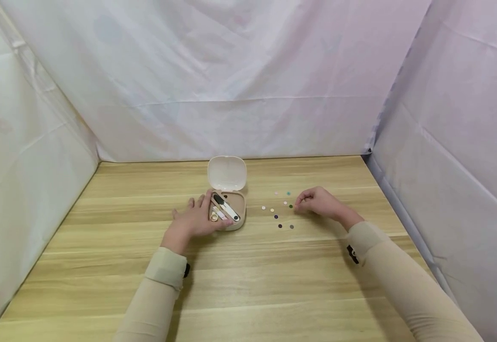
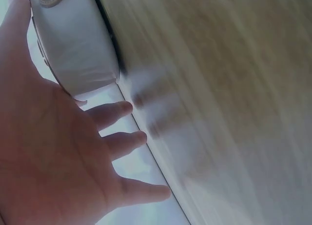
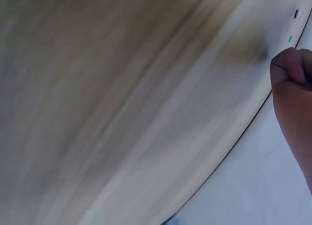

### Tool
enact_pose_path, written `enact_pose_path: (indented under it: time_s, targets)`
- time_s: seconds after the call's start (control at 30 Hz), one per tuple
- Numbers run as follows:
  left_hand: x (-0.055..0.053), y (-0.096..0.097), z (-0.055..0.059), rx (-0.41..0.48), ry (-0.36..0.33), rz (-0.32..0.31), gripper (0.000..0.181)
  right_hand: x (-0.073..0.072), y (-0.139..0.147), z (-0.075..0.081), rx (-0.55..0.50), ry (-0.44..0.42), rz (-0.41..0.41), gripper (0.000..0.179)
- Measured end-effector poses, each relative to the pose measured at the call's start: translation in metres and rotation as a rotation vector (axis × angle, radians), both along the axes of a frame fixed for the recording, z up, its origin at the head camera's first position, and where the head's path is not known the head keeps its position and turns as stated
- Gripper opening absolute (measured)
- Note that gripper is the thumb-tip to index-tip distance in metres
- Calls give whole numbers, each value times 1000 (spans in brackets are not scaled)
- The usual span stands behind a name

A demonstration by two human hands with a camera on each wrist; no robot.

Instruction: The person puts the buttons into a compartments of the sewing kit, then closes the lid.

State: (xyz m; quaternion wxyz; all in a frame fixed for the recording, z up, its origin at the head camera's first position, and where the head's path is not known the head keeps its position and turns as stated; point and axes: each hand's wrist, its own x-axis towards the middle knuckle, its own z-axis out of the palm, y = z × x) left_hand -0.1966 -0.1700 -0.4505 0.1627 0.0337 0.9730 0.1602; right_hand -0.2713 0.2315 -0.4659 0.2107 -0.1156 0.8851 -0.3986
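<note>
My left hand [image 1: 194, 221] holds the left side of a small beige case [image 1: 241, 223], thumb along its front edge, other fingers spread. In the left wrist view the case [image 2: 80, 44] sits between thumb and index finger. Its lid [image 1: 227, 173] stands raised. Inside lie a slim black-and-white tool [image 1: 227, 207], a pale pink item [image 1: 220, 213], a gold ring-shaped piece [image 1: 214, 216] and a dark button [image 1: 225, 196]. My right hand [image 1: 318, 203] has curled fingers, tips together at the table beside a green button [image 1: 291, 206]; nothing shows between them.
Several small buttons lie scattered between case and right hand, among them a turquoise one [image 1: 288, 193], a yellowish one [image 1: 272, 210], a dark one [image 1: 280, 226] and a grey one [image 1: 292, 227]. Pale cloth [image 1: 239, 80] hangs behind and beside the wooden table [image 1: 248, 294].
</note>
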Motion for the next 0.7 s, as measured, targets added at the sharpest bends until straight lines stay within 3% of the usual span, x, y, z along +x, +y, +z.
enact_pose_path:
  time_s: [0.3, 0.7]
  targets:
    - [0, 9, 1, -15, -48, 13, 134, -6, -29, 17, -69, 77, -41, 18]
    - [-4, 24, -1, 68, -86, 91, 134, -16, -56, 33, -184, 55, -74, 20]
